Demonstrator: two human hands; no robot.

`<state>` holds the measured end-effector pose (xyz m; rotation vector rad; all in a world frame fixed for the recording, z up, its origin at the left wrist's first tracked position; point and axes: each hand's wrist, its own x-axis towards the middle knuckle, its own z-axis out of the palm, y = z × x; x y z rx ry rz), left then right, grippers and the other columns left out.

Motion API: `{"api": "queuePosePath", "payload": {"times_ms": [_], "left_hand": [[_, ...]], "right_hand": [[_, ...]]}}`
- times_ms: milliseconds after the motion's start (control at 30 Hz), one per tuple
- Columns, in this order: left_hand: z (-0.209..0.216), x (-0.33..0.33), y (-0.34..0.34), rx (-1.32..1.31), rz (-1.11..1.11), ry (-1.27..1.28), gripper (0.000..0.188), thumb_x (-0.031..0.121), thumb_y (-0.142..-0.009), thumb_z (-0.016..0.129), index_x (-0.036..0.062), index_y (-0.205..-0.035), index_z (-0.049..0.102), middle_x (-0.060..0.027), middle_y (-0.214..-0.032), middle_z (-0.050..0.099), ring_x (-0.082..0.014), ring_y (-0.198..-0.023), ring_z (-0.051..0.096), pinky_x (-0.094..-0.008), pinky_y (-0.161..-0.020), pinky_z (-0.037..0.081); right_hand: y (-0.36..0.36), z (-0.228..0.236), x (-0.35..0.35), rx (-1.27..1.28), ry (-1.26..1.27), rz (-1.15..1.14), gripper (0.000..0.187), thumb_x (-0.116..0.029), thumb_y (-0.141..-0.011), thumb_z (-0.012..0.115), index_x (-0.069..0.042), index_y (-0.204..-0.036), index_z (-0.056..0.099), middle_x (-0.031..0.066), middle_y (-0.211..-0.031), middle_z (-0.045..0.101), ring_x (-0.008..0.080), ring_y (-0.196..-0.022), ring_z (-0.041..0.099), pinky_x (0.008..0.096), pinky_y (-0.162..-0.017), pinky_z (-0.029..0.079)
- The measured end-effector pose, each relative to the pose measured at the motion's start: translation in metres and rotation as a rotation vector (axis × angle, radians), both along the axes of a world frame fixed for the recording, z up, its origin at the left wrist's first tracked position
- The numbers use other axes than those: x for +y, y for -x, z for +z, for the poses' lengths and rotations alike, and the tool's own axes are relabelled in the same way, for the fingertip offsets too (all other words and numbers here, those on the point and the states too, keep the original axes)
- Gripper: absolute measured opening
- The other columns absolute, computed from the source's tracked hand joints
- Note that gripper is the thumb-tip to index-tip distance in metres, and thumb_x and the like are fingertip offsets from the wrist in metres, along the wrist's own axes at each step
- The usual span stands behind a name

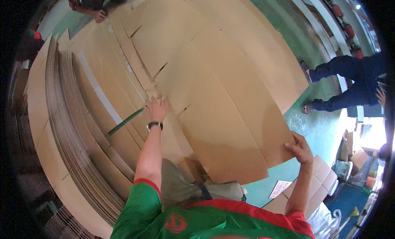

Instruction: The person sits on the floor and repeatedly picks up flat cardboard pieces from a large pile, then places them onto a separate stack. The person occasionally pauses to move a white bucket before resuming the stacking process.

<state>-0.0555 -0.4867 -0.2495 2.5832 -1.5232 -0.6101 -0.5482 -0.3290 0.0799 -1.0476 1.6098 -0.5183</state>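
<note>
A big brown cardboard sheet (230, 111) with fold creases and slots spreads out in front of me. My right hand (300, 147) grips its near right corner, thumb on top and fingers underneath. My left hand (155, 110), with a dark wristband, rests with fingers stretched out on the sheet's left flaps. By that hand, a narrow gap shows green between cardboard flaps (133, 130). At the far left end of the sheet, another person's hand (100, 16) touches the cardboard edge.
A tall stack of flat cardboard (78, 136) stands at my left. To the right, a person in dark blue trousers (335, 72) stands on the green floor (304, 119). Folded cardboard (314, 183) and a white written sign (280, 188) lie at the near right.
</note>
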Motion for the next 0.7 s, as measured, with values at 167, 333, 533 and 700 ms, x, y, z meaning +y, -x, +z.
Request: {"api": "queuePosePath", "payload": {"times_ms": [167, 333, 533, 700], "left_hand": [[-0.025, 0.083, 0.000, 0.262, -0.073, 0.238, 0.060, 0.047, -0.098, 0.046, 0.0074, -0.144, 0.044, -0.0226, -0.149, 0.040, -0.0429, -0.138, 0.033, -0.0568, -0.114, 0.023], [-0.015, 0.156, 0.044, 0.686, -0.401, 0.321, 0.042, 0.023, -0.102, 0.038, 0.0061, -0.139, 0.050, -0.0147, -0.149, 0.043, -0.0258, -0.137, 0.039, -0.0401, -0.116, 0.028], [0.074, 0.222, 0.110, 0.896, -0.164, 0.320, 0.060, 0.047, -0.098, 0.047, -0.0020, -0.132, 0.054, -0.0273, -0.126, 0.059, -0.0388, -0.118, 0.058, -0.0418, -0.104, 0.043], [0.109, 0.288, 0.085, 0.842, -0.245, 0.397, 0.061, 0.048, -0.098, 0.049, -0.0011, -0.134, 0.053, -0.0263, -0.129, 0.058, -0.0371, -0.122, 0.056, -0.0420, -0.105, 0.042]], "right_hand": [[0.054, 0.051, 0.055, 0.191, 0.165, -0.133, 0.055, -0.008, -0.078, 0.075, 0.004, -0.128, 0.057, 0.0086, -0.123, 0.062, 0.0182, -0.108, 0.059, 0.0304, -0.090, 0.049], [0.082, 0.109, 0.137, 0.303, 0.349, -0.213, 0.061, -0.014, -0.076, 0.071, 0.002, -0.131, 0.052, 0.0133, -0.126, 0.057, 0.0251, -0.117, 0.052, 0.0380, -0.099, 0.045], [0.081, 0.178, 0.238, 0.450, 0.202, -0.151, 0.059, -0.022, -0.087, 0.070, 0.003, -0.137, 0.049, 0.0215, -0.140, 0.049, 0.0295, -0.125, 0.049, 0.0377, -0.109, 0.037], [0.077, 0.160, 0.308, 0.311, 0.323, -0.002, 0.056, -0.024, -0.088, 0.070, 0.004, -0.133, 0.053, 0.0167, -0.126, 0.059, 0.0259, -0.112, 0.055, 0.0358, -0.099, 0.042]]}}
